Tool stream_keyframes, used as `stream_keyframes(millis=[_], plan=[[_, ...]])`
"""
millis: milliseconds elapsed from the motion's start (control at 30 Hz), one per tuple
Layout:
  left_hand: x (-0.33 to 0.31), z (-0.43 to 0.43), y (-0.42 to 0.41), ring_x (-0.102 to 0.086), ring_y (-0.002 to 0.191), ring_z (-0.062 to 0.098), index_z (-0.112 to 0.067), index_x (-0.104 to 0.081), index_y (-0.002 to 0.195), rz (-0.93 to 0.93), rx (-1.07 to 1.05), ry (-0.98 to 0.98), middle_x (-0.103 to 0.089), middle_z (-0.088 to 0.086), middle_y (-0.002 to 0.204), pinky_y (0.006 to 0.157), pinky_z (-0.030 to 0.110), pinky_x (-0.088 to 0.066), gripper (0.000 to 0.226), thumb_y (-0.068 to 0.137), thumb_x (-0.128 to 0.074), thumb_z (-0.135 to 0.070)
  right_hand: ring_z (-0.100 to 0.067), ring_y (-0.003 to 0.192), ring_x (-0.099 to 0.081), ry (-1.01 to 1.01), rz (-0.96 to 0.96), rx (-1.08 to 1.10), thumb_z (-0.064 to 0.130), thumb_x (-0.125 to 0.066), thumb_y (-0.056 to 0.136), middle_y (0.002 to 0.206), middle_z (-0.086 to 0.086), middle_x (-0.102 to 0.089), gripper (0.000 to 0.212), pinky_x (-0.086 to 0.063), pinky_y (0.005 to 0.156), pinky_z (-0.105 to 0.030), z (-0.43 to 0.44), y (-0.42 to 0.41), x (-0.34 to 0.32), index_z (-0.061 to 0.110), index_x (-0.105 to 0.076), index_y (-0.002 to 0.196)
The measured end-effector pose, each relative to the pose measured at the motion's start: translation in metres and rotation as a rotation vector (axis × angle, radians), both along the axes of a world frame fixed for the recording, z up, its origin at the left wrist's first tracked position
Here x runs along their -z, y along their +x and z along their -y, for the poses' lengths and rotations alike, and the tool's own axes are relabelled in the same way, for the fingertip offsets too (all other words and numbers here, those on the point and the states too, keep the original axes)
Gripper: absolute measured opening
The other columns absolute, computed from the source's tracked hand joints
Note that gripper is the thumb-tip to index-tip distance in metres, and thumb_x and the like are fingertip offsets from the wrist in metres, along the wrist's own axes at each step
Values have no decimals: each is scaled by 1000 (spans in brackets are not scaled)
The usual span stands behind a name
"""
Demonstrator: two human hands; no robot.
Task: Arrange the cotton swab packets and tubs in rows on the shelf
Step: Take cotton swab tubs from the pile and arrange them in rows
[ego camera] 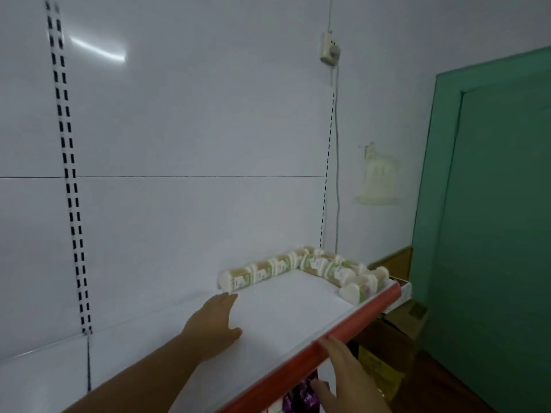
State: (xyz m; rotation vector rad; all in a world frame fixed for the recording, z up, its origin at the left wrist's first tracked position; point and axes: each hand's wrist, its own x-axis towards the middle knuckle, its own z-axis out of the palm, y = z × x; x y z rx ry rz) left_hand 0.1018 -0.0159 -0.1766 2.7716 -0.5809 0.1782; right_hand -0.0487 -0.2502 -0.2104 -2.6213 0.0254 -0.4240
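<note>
Several cotton swab tubs and packets lie on the white shelf (pixel 286 302). One row (pixel 259 272) runs along the back wall. A second row (pixel 337 271) runs down the right end toward the front, ending in a heart-shaped tub (pixel 353 292) at the red edge. My left hand (pixel 216 323) rests flat on the shelf, fingers spread, just short of the nearest tub in the back row, holding nothing. My right hand (pixel 348 371) is at the red front edge (pixel 343 330), fingers apart and empty.
A purple package (pixel 301 396) shows on the lower shelf under the red edge. Brown cardboard boxes (pixel 387 353) stand on the floor to the right. A green door (pixel 492 219) fills the right side. A slotted upright (pixel 70 180) runs up the back panel.
</note>
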Motion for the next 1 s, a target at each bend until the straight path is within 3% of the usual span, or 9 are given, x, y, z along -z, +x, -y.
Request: stream_keyframes(millis=[100, 167, 233, 367, 533, 667, 767, 867, 1000], plan=[[1, 18, 38, -35, 131, 15, -21, -38, 142, 230, -56, -174, -37, -3, 146, 103, 26, -35, 61, 85, -59, -23, 4, 136, -26, -120, 23, -66, 56, -59, 84, 149, 21, -17, 67, -22, 104, -7, 1, 16, 1, 39, -28, 142], [3, 27, 65, -40, 127, 18, -17, -45, 137, 237, -94, -301, -44, 0, 139, 100, 28, -37, 61, 78, -63, -15, 8, 110, -54, -291, 242, -98, 57, -81, 59, 127, 18, -52, 65, -38, 87, -2, 2, 34, -13, 34, -61, 116], [12, 32, 94, -41, 128, 23, -13, -45, 137, 215, -116, -383, -46, 4, 139, 105, 30, -35, 66, 74, -67, -12, 3, 93, -63, -258, 422, -176, 47, -86, 53, 104, 14, -66, 48, -47, 76, -8, 4, 70, -24, 30, -71, 95], [32, 35, 131, -47, 125, 29, -9, -49, 135, 173, -157, -558, -54, 11, 134, 106, 32, -34, 72, 67, -71, -6, 5, 123, -39, -130, 202, -215, 39, -56, 89, 138, 25, -27, 49, -32, 92, -3, 6, 160, -30, 35, -38, 134], [28, 34, 133, -66, 97, 13, -21, -62, 110, -4, -165, -990, -70, -7, 106, 88, 34, -52, 49, 68, -83, -30, -6, 102, -56, -89, 82, -235, 22, -55, 88, 155, 21, -2, 70, -48, 83, -22, 9, 250, -22, 38, -18, 145], [20, 33, 128, -71, 84, 7, -13, -65, 101, -99, -110, -1265, -75, -2, 93, 72, 21, -55, 45, 62, -88, -12, -16, 113, -52, -243, 173, -206, 16, -56, 86, 147, 6, -33, 66, -48, 82, -26, 4, 298, -30, 28, -31, 146], [17, 25, 126, -72, 78, 9, -8, -66, 99, -236, 13, -1252, -76, 0, 84, 64, 18, -54, 55, 50, -89, -2, -25, 94, -55, -451, 347, -234, 20, -62, 75, 107, -3, -56, 27, -45, 68, -31, -5, 307, -37, 18, -65, 101], [9, 5, 131, -70, 89, 27, -2, -73, 96, -486, 178, -1311, -73, 19, 98, 76, 32, -56, 56, 44, -90, -13, -19, 80, -58, -252, 466, -352, 31, -66, 64, 87, 4, -61, 24, -46, 69, -30, -11, 302, -30, 20, -66, 85], [15, -13, 136, -59, 114, 41, 2, -62, 120, -736, 363, -1588, -58, 30, 125, 97, 50, -49, 71, 57, -89, -17, 1, 74, -59, 504, 189, -339, 48, -68, 81, 83, 18, -66, 24, -45, 67, -17, -16, 299, -30, 35, -56, 97]])
